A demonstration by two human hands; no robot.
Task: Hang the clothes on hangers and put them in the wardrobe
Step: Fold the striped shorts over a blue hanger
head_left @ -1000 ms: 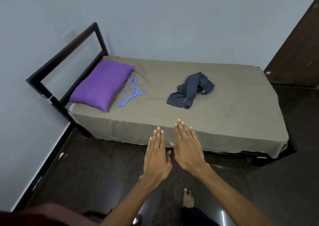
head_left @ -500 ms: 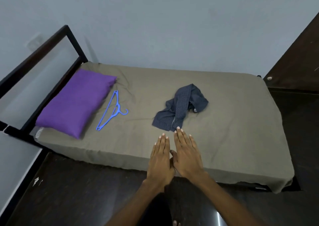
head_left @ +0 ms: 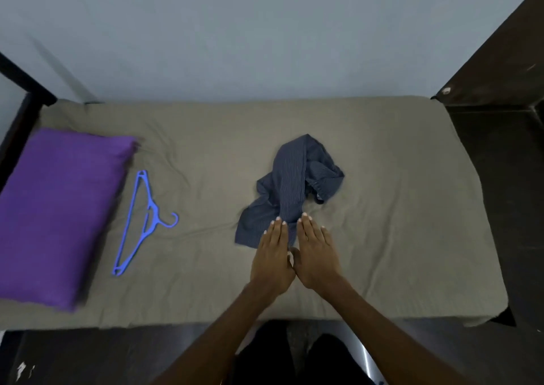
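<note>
Head view: both hands out flat, side by side, palms down over the bed [head_left: 382, 222]. Left hand [head_left: 272, 259] & right hand [head_left: 316, 255] have fingers straight and close together, holding nothing, thumbs meeting betw them. Crumpled dark blue striped garment [head_left: 290, 190] lies mid-bed, just ahead of the fingertips; left fingertips overlap its near edge, right ones sit at its right side. Can't tell if they touch the cloth. Blue plastic hanger [head_left: 141, 222] lies flat well to the left, beside a purple pillow [head_left: 56, 214]
</note>
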